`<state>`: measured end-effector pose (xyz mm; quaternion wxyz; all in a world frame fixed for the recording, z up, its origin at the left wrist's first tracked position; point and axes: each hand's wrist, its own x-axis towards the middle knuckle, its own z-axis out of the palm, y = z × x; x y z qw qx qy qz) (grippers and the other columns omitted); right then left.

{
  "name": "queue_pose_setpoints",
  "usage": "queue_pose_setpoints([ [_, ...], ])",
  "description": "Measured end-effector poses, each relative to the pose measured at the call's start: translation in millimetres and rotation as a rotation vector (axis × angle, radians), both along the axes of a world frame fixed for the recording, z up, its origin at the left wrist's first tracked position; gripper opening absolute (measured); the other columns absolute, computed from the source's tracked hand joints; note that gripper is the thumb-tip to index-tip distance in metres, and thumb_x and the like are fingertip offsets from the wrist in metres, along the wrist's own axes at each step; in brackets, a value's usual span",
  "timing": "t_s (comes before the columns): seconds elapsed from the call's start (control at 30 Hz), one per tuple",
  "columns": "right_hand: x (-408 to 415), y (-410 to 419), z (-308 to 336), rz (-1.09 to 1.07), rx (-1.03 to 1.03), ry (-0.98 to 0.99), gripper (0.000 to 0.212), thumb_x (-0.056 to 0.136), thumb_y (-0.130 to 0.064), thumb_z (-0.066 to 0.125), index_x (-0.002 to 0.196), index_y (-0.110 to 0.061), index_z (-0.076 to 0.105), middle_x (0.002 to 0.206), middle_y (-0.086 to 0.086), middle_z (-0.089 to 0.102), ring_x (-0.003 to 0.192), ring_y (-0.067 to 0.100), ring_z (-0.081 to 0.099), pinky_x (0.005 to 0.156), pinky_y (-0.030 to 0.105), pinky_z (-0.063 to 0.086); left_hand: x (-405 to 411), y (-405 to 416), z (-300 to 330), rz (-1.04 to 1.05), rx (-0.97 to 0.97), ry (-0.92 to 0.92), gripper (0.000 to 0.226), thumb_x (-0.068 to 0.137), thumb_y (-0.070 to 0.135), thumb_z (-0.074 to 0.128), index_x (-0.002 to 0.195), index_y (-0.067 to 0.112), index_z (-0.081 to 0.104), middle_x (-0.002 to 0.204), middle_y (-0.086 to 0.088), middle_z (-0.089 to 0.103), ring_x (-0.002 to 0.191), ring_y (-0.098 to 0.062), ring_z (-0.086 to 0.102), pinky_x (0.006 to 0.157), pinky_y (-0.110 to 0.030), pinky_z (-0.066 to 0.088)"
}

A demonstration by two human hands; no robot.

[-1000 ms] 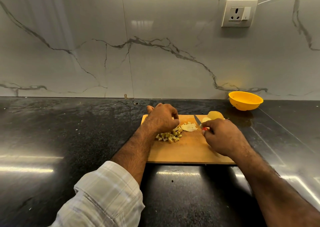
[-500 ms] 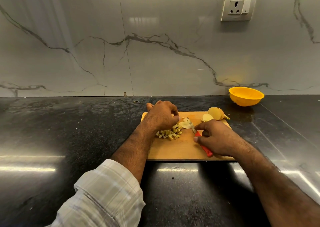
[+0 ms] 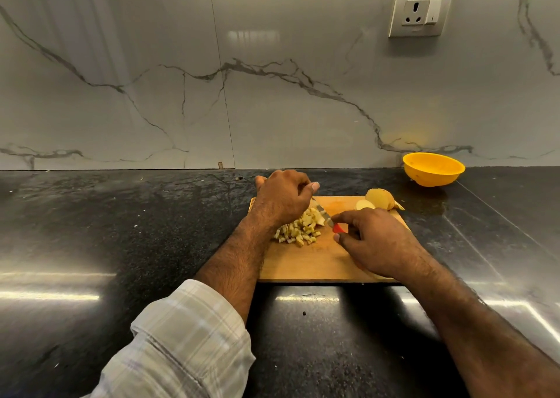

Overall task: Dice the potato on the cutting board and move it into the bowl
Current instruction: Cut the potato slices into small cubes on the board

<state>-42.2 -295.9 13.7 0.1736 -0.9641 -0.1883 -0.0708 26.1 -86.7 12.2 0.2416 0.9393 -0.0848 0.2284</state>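
Observation:
A wooden cutting board lies on the black counter. A pile of diced potato sits on its left half. My left hand is curled over the far side of the pile, fingertips on a pale potato piece there. My right hand grips a red-handled knife, its blade angled up-left into the pile under my left fingers. An uncut potato chunk and a slice lie at the board's far right corner. The yellow bowl stands beyond, by the wall.
The glossy black counter stretches wide on both sides of the board. A marble-look backsplash rises behind it, with a wall socket at the upper right. The bowl is about a hand's width past the board's far right corner.
My right hand swung the knife from near the potato chunk leftward, so the blade now lies against the diced pile. My left hand stayed over the pile.

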Motion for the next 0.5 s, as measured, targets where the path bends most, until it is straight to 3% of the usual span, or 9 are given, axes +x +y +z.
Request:
queue_pose_setpoints([
  [0.1, 6.6, -9.5, 0.8, -0.106, -0.048, -0.026, 0.042, 0.100, -0.041, 0.062, 0.141, -0.032, 0.063, 0.099, -0.010, 0.069, 0.090, 0.011, 0.061, 0.081, 0.032, 0.058, 1.8, 0.6, -0.4, 0.009, 0.014, -0.012, 0.038, 0.103, 0.057, 0.051, 0.095, 0.028, 0.074, 0.089, 0.014, 0.066, 0.093, -0.012, 0.059, 0.097, -0.050, 0.031],
  [0.2, 9.2, -11.2, -1.5, -0.152, -0.099, 0.057, 0.044, 0.099, -0.039, 0.063, 0.143, -0.032, 0.061, 0.119, -0.004, 0.070, 0.102, 0.015, 0.063, 0.091, 0.037, 0.060, 0.7, 0.7, -2.0, -0.002, 0.035, 0.001, 0.037, 0.102, 0.058, 0.054, 0.099, 0.029, 0.076, 0.095, 0.015, 0.068, 0.098, -0.011, 0.060, 0.093, -0.046, 0.024],
  [0.37, 0.9, 3.6, -7.3, 0.019, -0.021, 0.053, 0.042, 0.101, -0.042, 0.062, 0.142, -0.031, 0.062, 0.100, -0.014, 0.060, 0.093, 0.010, 0.058, 0.077, 0.027, 0.047, 1.6, 1.7, -2.7, 0.009, 0.038, 0.018, 0.036, 0.101, 0.059, 0.055, 0.098, 0.029, 0.075, 0.099, 0.016, 0.068, 0.101, -0.010, 0.060, 0.100, -0.051, 0.027],
  [0.5, 2.6, -2.6, -5.0, 0.009, 0.110, 0.022, 0.038, 0.100, -0.041, 0.065, 0.137, -0.031, 0.067, 0.083, -0.017, 0.063, 0.081, 0.005, 0.060, 0.072, 0.028, 0.049, 2.3, 2.3, -2.1, 0.011, 0.033, 0.015, 0.034, 0.101, 0.057, 0.056, 0.099, 0.029, 0.074, 0.098, 0.016, 0.067, 0.101, -0.010, 0.059, 0.100, -0.051, 0.028],
])
